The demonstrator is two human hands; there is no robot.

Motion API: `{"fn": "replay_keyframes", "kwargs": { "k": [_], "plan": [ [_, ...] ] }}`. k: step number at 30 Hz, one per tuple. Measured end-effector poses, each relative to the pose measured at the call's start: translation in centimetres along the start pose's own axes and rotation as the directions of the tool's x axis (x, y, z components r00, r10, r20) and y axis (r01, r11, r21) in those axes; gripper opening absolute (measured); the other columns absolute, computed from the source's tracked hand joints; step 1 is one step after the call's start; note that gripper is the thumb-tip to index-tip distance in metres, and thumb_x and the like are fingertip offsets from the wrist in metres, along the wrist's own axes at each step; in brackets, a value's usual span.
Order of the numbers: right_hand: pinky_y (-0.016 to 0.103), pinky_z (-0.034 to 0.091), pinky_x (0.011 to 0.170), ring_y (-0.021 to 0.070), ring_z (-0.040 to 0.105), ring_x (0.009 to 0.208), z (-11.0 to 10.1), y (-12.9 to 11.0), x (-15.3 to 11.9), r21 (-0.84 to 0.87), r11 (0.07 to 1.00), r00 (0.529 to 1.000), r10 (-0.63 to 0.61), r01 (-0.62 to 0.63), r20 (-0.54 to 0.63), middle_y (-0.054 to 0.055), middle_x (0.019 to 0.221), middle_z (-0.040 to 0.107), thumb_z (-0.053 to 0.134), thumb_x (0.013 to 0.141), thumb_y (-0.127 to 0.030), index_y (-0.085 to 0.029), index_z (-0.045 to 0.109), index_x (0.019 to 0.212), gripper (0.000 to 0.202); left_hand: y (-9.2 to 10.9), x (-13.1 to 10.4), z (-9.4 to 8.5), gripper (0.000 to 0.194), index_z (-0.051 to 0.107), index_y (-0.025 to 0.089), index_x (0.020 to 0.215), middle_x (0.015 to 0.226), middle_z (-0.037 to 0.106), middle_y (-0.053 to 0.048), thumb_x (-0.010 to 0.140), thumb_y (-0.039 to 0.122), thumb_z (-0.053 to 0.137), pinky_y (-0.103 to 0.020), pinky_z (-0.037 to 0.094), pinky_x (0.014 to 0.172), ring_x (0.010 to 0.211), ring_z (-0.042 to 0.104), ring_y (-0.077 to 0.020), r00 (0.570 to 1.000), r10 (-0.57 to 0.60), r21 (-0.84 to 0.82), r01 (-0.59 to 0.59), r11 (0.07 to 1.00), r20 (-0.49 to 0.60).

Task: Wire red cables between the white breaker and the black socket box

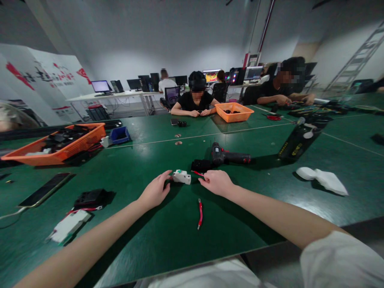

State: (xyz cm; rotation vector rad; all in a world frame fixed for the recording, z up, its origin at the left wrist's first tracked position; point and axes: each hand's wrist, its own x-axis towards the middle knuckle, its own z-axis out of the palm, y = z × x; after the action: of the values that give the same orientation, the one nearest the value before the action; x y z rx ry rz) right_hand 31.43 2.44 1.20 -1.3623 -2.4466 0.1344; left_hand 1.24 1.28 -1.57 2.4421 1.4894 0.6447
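A small white block with a green part point(182, 177) stands on the green table point(144, 248) between my hands. My left hand point(156, 189) is at its left side, thumb and fingers apart, with the fingertips close to the block. My right hand point(216, 182) pinches a short red wire point(197, 173) whose end points left toward the block. A second red wire point(200, 214) with metal ends lies on the table below, nearer to me. Just beyond my right hand are a black part point(201, 165) and a black power drill point(229, 156).
Orange baskets point(85, 141) point(234, 117), a blue bin point(120, 135), a phone point(46, 190), and a white module point(69, 226) beside a black part lie around. At right are a black box point(301, 140) and a white object point(324, 179). People sit across the table.
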Motion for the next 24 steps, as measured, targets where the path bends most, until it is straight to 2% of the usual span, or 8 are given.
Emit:
{"fn": "replay_keyframes", "kwargs": {
  "k": [5, 7, 10, 13, 15, 20, 22, 24],
  "plan": [
    [0.023, 0.033, 0.052, 0.0112, 0.055, 0.059, 0.0, -0.4, -0.3, 0.054, 0.997, 0.993, -0.049, 0.056, -0.111, 0.002, 0.077, 0.065, 0.057, 0.096, -0.032, -0.018, 0.056, 0.075, 0.025, -0.5, 0.4, 0.2, 0.051, 0.039, 0.017, 0.148, 0.135, 0.064, -0.012, 0.097, 0.021, 0.041, -0.047, 0.051, 0.107, 0.126, 0.06, -0.0247, 0.989, 0.142, 0.033, -0.143, 0.989, 0.035],
    [0.023, 0.034, 0.052, 0.0122, 0.057, 0.061, 0.0, -0.5, -0.4, 0.086, 0.995, 0.989, -0.045, 0.057, -0.138, 0.003, 0.082, 0.067, 0.059, 0.095, -0.036, -0.018, 0.058, 0.088, 0.019, -0.7, 0.6, 0.1, 0.049, 0.042, 0.019, 0.146, 0.137, 0.062, -0.011, 0.097, 0.018, 0.04, -0.044, 0.052, 0.105, 0.125, 0.06, -0.0229, 0.978, 0.2, 0.049, -0.202, 0.978, 0.058],
    [0.024, 0.037, 0.053, 0.0143, 0.063, 0.066, 0.1, -0.6, -0.4, 0.105, 0.993, 0.991, -0.038, 0.051, -0.127, 0.005, 0.093, 0.071, 0.058, 0.096, -0.043, -0.016, 0.057, 0.113, 0.031, 0.0, 0.3, -0.3, 0.046, 0.05, 0.02, 0.141, 0.134, 0.064, -0.01, 0.096, 0.014, 0.04, -0.044, 0.052, 0.103, 0.124, 0.06, -0.0229, 0.963, 0.259, 0.141, -0.267, 0.953, 0.072],
    [0.025, 0.041, 0.057, 0.0162, 0.067, 0.076, 0.3, -0.4, -0.3, 0.101, 0.991, 0.993, -0.08, 0.089, -0.091, 0.006, 0.106, 0.072, 0.058, 0.096, -0.041, -0.018, 0.056, 0.124, 0.036, 2.1, -1.0, -0.8, 0.044, 0.057, 0.019, 0.133, 0.129, 0.066, -0.01, 0.093, 0.009, 0.042, -0.047, 0.051, 0.104, 0.123, 0.059, -0.0246, 0.941, 0.333, 0.231, -0.339, 0.912, 0.065],
    [0.026, 0.043, 0.061, 0.0173, 0.068, 0.079, 0.5, -0.2, -0.3, 0.079, 0.991, 0.992, -0.103, 0.109, -0.072, 0.007, 0.108, 0.073, 0.057, 0.097, -0.039, -0.018, 0.059, 0.125, 0.035, 4.2, -2.2, -1.0, 0.044, 0.056, 0.02, 0.134, 0.132, 0.064, -0.01, 0.094, 0.008, 0.041, -0.044, 0.05, 0.106, 0.125, 0.057, -0.023, 0.91, 0.401, 0.193, -0.415, 0.889, 0.108],
    [0.026, 0.042, 0.063, 0.0185, 0.069, 0.082, 0.5, -0.2, -0.4, 0.05, 0.991, 0.992, -0.118, 0.121, -0.053, 0.007, 0.105, 0.074, 0.055, 0.098, -0.036, -0.018, 0.062, 0.121, 0.03, 9.0, -4.5, -1.2, 0.052, 0.044, 0.024, 0.147, 0.149, 0.054, -0.007, 0.096, 0.015, 0.045, -0.045, 0.043, 0.114, 0.143, 0.04, -0.0244, 0.766, 0.558, -0.015, -0.585, 0.811, 0.319],
    [0.026, 0.04, 0.062, 0.0181, 0.069, 0.081, 0.3, -0.3, -0.4, 0.057, 0.991, 0.992, -0.118, 0.121, -0.047, 0.007, 0.103, 0.074, 0.056, 0.097, -0.035, -0.018, 0.063, 0.117, 0.027, 9.7, -4.6, -1.3, 0.049, 0.046, 0.026, 0.146, 0.147, 0.055, -0.006, 0.097, 0.017, 0.045, -0.046, 0.042, 0.115, 0.145, 0.038, -0.0253, 0.732, 0.577, -0.075, -0.595, 0.801, 0.363],
    [0.026, 0.037, 0.059, 0.0171, 0.067, 0.076, 0.2, -0.4, -0.5, 0.059, 0.992, 0.993, -0.112, 0.114, -0.039, 0.006, 0.097, 0.074, 0.056, 0.097, -0.034, -0.017, 0.063, 0.114, 0.025, 9.4, -4.2, -1.4, 0.043, 0.053, 0.027, 0.14, 0.142, 0.06, -0.005, 0.098, 0.019, 0.045, -0.045, 0.042, 0.115, 0.143, 0.04, -0.0253, 0.741, 0.566, -0.105, -0.571, 0.814, 0.361]
  ]
}}
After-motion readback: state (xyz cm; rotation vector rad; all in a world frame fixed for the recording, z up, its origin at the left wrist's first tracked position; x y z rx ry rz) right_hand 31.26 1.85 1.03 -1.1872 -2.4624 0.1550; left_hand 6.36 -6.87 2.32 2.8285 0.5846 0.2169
